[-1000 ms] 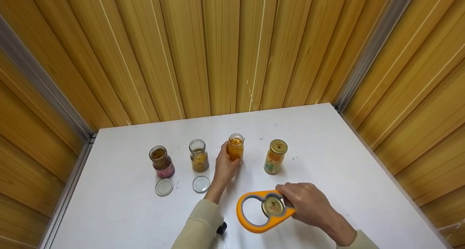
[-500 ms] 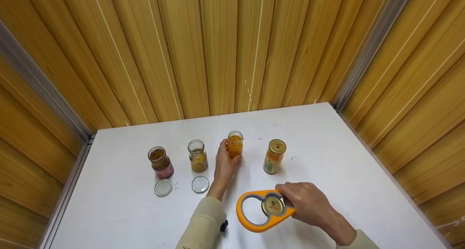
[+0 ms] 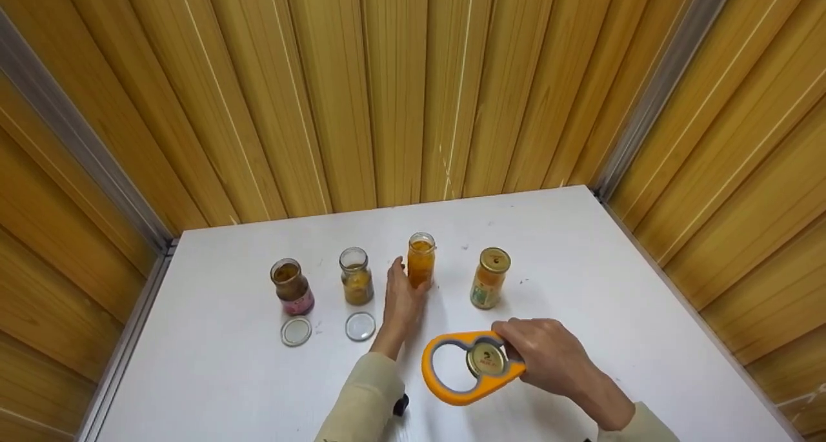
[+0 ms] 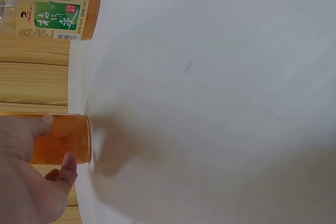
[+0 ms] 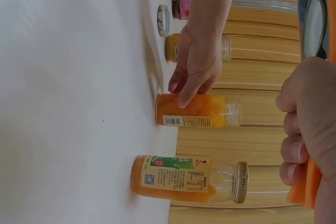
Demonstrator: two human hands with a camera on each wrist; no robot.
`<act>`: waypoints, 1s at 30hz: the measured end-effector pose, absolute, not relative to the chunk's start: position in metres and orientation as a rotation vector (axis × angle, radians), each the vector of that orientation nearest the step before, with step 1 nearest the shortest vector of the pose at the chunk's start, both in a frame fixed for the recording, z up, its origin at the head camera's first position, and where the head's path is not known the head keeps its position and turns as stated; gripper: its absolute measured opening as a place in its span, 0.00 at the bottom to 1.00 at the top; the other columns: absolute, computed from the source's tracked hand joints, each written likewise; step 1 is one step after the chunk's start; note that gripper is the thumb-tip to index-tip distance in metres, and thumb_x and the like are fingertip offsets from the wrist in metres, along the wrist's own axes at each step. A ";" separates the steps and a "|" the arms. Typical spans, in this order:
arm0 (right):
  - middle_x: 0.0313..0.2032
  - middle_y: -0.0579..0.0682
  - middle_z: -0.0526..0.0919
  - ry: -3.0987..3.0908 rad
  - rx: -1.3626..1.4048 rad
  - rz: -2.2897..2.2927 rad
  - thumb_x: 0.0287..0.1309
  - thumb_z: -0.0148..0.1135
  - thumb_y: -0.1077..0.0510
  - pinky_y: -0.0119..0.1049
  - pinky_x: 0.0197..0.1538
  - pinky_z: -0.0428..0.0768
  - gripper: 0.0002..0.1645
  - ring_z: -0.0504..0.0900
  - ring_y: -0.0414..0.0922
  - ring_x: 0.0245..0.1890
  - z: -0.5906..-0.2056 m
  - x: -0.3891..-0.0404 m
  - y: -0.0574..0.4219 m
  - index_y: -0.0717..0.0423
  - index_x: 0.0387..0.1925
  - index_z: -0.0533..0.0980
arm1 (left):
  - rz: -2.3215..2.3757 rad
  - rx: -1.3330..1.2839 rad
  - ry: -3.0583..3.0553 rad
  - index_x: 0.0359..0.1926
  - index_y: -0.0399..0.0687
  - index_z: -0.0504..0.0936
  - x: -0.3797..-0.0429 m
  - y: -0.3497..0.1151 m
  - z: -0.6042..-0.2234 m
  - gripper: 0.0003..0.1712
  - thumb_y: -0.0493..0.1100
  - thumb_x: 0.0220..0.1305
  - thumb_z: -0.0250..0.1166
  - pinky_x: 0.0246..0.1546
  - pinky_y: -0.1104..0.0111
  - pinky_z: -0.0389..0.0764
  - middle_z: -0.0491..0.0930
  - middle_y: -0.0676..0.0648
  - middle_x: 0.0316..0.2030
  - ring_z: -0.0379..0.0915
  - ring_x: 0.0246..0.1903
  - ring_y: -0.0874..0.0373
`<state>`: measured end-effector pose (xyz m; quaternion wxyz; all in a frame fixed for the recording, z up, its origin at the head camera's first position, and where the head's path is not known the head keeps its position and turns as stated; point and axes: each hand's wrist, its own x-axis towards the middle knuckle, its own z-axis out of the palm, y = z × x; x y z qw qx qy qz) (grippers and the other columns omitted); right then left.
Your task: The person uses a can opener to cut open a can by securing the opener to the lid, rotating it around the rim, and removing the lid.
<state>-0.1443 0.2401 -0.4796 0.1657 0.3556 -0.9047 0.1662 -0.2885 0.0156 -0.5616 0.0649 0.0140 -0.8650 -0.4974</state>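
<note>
My left hand [image 3: 404, 290] lies against the lower part of an open jar of orange fruit [image 3: 421, 261], fingers relaxed and thumb lifted off the glass. The left wrist view shows that jar [image 4: 60, 137] between thumb and fingertip, loosely. In the right wrist view the left hand's [image 5: 197, 69] fingertips touch the jar [image 5: 199, 111]. My right hand [image 3: 548, 358] grips an orange ring-shaped jar opener [image 3: 452, 393], held just above the white table [image 3: 613, 300]. A gold lid [image 3: 485, 359] sits in the opener's small ring.
A closed jar with a gold lid and a green label [image 3: 490, 279] stands right of the orange jar. Two more open jars [image 3: 356, 277] [image 3: 292, 288] stand to the left, each with a loose lid [image 3: 360, 326] [image 3: 296, 331] in front. Wooden walls enclose the table on three sides.
My left hand has loosened its hold on the orange jar, and the thumb has come away. My right hand has raised and tilted the opener slightly with the lid in it.
</note>
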 end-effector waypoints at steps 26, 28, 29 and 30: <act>0.22 0.32 0.72 -2.522 1.064 0.457 0.42 0.70 0.62 0.24 0.24 0.71 0.21 0.65 0.31 0.19 -0.469 -0.146 0.224 0.43 0.36 0.71 | -2.421 0.091 -2.455 0.62 0.40 0.66 -0.192 -0.028 -0.492 0.30 0.46 0.63 0.61 0.48 0.64 0.76 0.74 0.45 0.51 0.75 0.44 0.57; 0.22 0.32 0.72 -2.524 1.064 0.461 0.43 0.70 0.61 0.25 0.25 0.71 0.20 0.65 0.31 0.19 -0.469 -0.146 0.222 0.43 0.36 0.71 | -2.454 0.096 -2.474 0.61 0.41 0.68 -0.184 -0.029 -0.487 0.29 0.47 0.62 0.62 0.48 0.63 0.76 0.75 0.45 0.51 0.76 0.44 0.57; 0.22 0.32 0.73 -2.525 1.065 0.464 0.44 0.71 0.60 0.25 0.25 0.72 0.19 0.65 0.31 0.18 -0.468 -0.146 0.221 0.43 0.36 0.71 | -2.468 0.100 -2.489 0.61 0.41 0.69 -0.180 -0.030 -0.484 0.29 0.48 0.62 0.62 0.49 0.62 0.75 0.75 0.46 0.51 0.75 0.45 0.58; 0.22 0.32 0.73 -2.528 1.063 0.460 0.44 0.71 0.59 0.25 0.25 0.72 0.19 0.65 0.31 0.19 -0.468 -0.146 0.220 0.42 0.36 0.71 | -2.482 0.099 -2.502 0.61 0.42 0.69 -0.177 -0.031 -0.482 0.29 0.49 0.61 0.62 0.50 0.61 0.75 0.75 0.46 0.51 0.75 0.45 0.58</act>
